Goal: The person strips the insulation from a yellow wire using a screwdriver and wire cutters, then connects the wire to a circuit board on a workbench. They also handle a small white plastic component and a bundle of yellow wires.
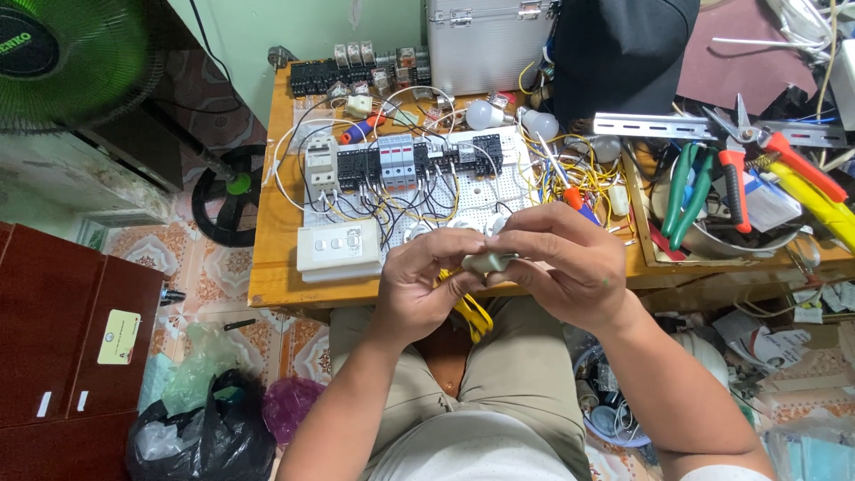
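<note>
Both hands meet above the lap: the left hand (419,281) and right hand (565,263) pinch a small pale fitting (489,262) between fingertips, yellow wires (472,310) dangling below. Beyond, at the table's (267,276) near edge, sits the white switch plate (338,246), then the perforated wiring board (508,187).

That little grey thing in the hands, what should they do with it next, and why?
Probably turn the small grey part so its wire end faces up. Both the left hand and the right hand pinch it above the lap, with yellow wires hanging below, and fingers hide much of it.
</note>
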